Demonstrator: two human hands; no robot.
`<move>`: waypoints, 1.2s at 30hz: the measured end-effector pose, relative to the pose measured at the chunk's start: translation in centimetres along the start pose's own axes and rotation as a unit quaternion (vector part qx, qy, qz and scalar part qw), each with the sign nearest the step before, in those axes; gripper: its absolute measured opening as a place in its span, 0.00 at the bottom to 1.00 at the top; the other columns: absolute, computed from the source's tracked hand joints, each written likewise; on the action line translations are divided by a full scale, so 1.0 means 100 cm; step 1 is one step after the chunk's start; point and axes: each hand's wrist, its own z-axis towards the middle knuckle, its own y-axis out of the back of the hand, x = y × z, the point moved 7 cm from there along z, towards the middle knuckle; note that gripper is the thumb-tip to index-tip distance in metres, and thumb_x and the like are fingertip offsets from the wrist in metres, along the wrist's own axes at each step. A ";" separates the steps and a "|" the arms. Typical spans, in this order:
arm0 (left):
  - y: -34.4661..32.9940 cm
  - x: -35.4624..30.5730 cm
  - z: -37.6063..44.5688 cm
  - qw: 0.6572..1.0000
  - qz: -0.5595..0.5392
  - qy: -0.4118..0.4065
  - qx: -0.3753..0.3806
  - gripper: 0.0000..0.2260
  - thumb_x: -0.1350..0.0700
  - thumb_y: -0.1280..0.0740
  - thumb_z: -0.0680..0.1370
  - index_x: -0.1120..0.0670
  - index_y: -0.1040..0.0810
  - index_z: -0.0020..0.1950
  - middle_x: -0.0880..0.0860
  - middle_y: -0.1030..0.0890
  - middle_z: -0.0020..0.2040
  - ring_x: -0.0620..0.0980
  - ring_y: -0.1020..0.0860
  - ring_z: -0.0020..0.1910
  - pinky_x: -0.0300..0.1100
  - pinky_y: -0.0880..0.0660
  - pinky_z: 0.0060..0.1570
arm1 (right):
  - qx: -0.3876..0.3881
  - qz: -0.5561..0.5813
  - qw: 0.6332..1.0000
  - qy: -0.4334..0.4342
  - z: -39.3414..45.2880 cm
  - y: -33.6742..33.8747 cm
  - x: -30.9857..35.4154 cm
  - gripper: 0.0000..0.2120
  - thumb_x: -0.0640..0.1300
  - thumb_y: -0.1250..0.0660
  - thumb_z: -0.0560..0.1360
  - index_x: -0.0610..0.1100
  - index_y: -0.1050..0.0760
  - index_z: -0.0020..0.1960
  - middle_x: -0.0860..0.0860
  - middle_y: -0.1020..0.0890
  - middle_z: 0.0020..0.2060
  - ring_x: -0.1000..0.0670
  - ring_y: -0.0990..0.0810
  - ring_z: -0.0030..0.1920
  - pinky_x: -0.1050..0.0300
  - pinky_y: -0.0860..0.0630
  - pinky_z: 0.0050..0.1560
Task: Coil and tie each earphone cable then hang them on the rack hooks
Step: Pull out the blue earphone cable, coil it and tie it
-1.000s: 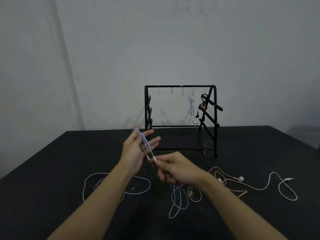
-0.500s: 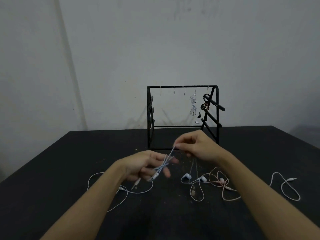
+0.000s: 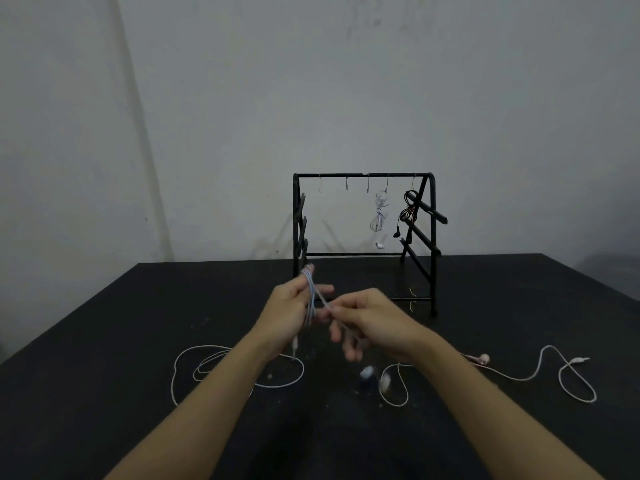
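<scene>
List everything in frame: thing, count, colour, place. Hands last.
rack: 1, black metal frame, far middle of the table, by the wall
hooks: 5 on the rack's top bar, metal; the three on the left bare
tied white earphone: 1, hangs on the fourth hook
tied black earphone: 1, hangs on the rightmost hook
pale blue earphone cable: 1, looped round the left hand's fingers
loose white earphone: 1, on the table, near left
loose white earphone on the right: 1, near right
table: 1, black
wall: grey-white, behind
left hand: carries the coil
right hand: pinches the cable's free run
</scene>
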 end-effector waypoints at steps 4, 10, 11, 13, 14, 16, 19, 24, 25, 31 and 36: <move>0.004 -0.009 0.008 0.966 -0.249 -0.011 -0.063 0.14 0.62 0.49 0.82 0.52 0.35 0.67 0.55 0.20 0.52 0.50 0.17 0.36 0.39 0.19 0.35 | 0.043 -0.012 0.999 0.003 -0.002 -0.020 -0.005 0.10 0.42 0.45 0.81 0.39 0.27 0.52 0.48 0.23 0.31 0.53 0.25 0.23 0.65 0.29 0.23; 0.028 -0.021 0.011 0.931 -0.358 0.000 -0.070 0.13 0.62 0.50 0.82 0.57 0.33 0.64 0.55 0.21 0.54 0.40 0.40 0.16 0.28 0.43 0.16 | 0.070 -0.072 0.995 -0.026 -0.012 -0.005 -0.021 0.11 0.44 0.43 0.81 0.43 0.24 0.45 0.52 0.30 0.26 0.56 0.31 0.23 0.59 0.39 0.26; 0.031 -0.020 0.009 0.939 -0.339 0.009 -0.053 0.13 0.61 0.50 0.82 0.57 0.33 0.65 0.54 0.20 0.53 0.40 0.40 0.16 0.28 0.44 0.16 | 0.060 -0.097 0.993 -0.030 -0.012 0.003 -0.020 0.11 0.44 0.42 0.80 0.45 0.24 0.44 0.53 0.30 0.26 0.56 0.31 0.23 0.58 0.40 0.27; 0.030 -0.016 0.005 0.964 -0.264 0.042 -0.003 0.15 0.62 0.51 0.82 0.58 0.32 0.66 0.54 0.19 0.53 0.40 0.41 0.16 0.29 0.45 0.18 | 0.021 -0.157 0.987 -0.020 -0.013 0.021 -0.009 0.10 0.45 0.40 0.79 0.47 0.22 0.43 0.54 0.30 0.27 0.57 0.31 0.25 0.59 0.37 0.25; 0.027 -0.012 0.002 0.976 -0.207 0.064 0.024 0.16 0.63 0.51 0.82 0.58 0.32 0.66 0.55 0.19 0.53 0.40 0.41 0.16 0.29 0.45 0.17 | -0.001 -0.178 0.984 -0.001 -0.014 0.028 0.001 0.09 0.44 0.38 0.78 0.46 0.21 0.43 0.53 0.29 0.28 0.58 0.31 0.26 0.60 0.35 0.25; 0.017 -0.004 -0.004 0.985 -0.103 0.109 0.081 0.17 0.64 0.50 0.81 0.57 0.30 0.65 0.56 0.18 0.53 0.40 0.41 0.17 0.29 0.43 0.16 | -0.026 -0.217 0.974 0.060 -0.015 0.039 0.025 0.06 0.41 0.36 0.77 0.45 0.20 0.44 0.50 0.25 0.30 0.57 0.28 0.29 0.63 0.30 0.29; -0.005 0.001 -0.015 0.968 -0.033 0.157 0.195 0.17 0.65 0.49 0.80 0.57 0.28 0.64 0.57 0.17 0.50 0.40 0.41 0.17 0.29 0.43 0.17 | -0.044 -0.313 0.940 0.130 -0.013 0.040 0.048 0.05 0.43 0.34 0.75 0.48 0.19 0.46 0.47 0.19 0.35 0.49 0.24 0.32 0.57 0.25 0.35; -0.030 -0.003 -0.032 0.904 -0.052 0.186 0.381 0.17 0.66 0.49 0.79 0.58 0.25 0.62 0.51 0.23 0.32 0.38 0.41 0.15 0.28 0.46 0.16 | -0.076 -0.308 0.932 0.177 -0.012 0.041 0.052 0.06 0.43 0.31 0.73 0.46 0.17 0.49 0.53 0.16 0.39 0.59 0.20 0.38 0.65 0.23 0.40; -0.032 -0.005 -0.034 0.892 -0.081 0.185 0.404 0.17 0.65 0.48 0.79 0.57 0.25 0.62 0.50 0.26 0.31 0.38 0.40 0.15 0.28 0.46 0.15 | -0.082 -0.298 0.933 0.186 -0.013 0.042 0.051 0.06 0.43 0.31 0.73 0.46 0.18 0.50 0.54 0.16 0.40 0.59 0.19 0.40 0.64 0.22 0.42; -0.033 -0.001 -0.035 0.892 -0.160 0.139 0.400 0.17 0.61 0.42 0.77 0.56 0.27 0.66 0.48 0.30 0.31 0.39 0.39 0.17 0.30 0.46 0.17 | -0.089 -0.198 0.961 0.172 -0.009 0.037 0.031 0.09 0.39 0.38 0.78 0.42 0.20 0.53 0.52 0.17 0.39 0.60 0.22 0.37 0.68 0.26 0.39; -0.028 -0.004 -0.023 0.949 -0.171 0.074 0.255 0.18 0.63 0.44 0.77 0.56 0.27 0.65 0.49 0.31 0.29 0.38 0.42 0.18 0.29 0.44 0.18 | -0.061 0.174 0.980 0.075 -0.002 0.019 0.004 0.12 0.34 0.46 0.79 0.34 0.23 0.49 0.44 0.22 0.33 0.51 0.23 0.31 0.59 0.30 0.34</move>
